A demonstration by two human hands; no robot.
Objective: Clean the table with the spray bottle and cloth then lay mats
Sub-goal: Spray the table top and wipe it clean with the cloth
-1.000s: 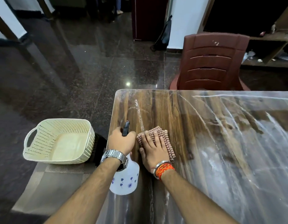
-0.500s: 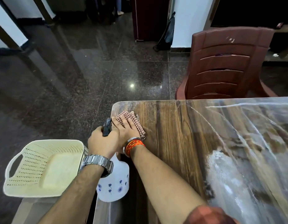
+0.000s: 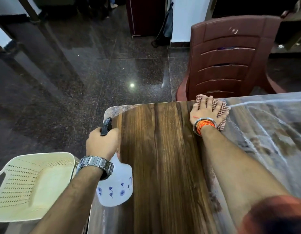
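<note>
While your left hand grips the spray bottle by its neck at the worktop's near-left edge, your right hand lies flat with fingers spread, pressing the cloth onto the far edge — just before the brown chair. A cream basket sits left of the bottle.

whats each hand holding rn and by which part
The left hand grips the spray bottle by its neck, just below the black nozzle. The right hand holds nothing: its straight fingers press flat on the cloth at the table's far edge.
</note>
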